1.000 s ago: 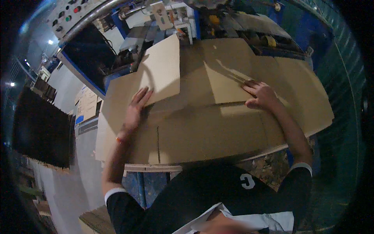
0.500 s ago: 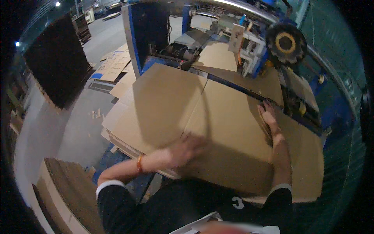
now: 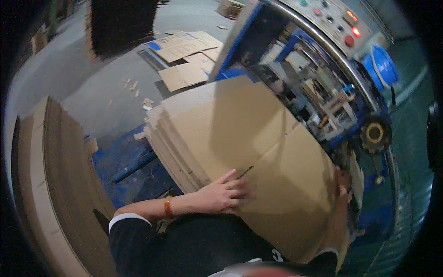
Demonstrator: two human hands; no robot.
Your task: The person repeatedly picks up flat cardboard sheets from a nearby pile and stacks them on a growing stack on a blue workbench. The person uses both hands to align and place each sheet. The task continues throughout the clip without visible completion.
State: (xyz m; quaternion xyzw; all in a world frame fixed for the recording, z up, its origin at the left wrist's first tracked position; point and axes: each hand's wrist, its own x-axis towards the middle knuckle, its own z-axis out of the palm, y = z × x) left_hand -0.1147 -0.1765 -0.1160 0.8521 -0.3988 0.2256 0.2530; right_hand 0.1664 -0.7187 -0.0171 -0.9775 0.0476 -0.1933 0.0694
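A large brown cardboard sheet (image 3: 240,134) lies on top of a stack of cardboard (image 3: 177,157) in front of me. My left hand (image 3: 226,191) rests over its near part, fingers loosely spread and slightly blurred, the thumb beside a narrow dark slot (image 3: 245,172) cut in the sheet. At the sheet's far right edge, close to the machine, my right hand (image 3: 342,181) is curled around the edge. Shadow and blur hide part of its fingers.
A blue machine (image 3: 323,97) with rollers, a dark handwheel (image 3: 374,134) and a button panel (image 3: 339,18) stands beyond the sheet. More upright cardboard (image 3: 69,184) fills the left side. Flattened printed boxes (image 3: 184,48) lie behind, and a blue bucket (image 3: 380,67) hangs at right.
My view has turned, bringing the control panel and bucket in. The sheet that lay inside the machine no longer shows there. My right hand now sits at the top sheet's right edge.
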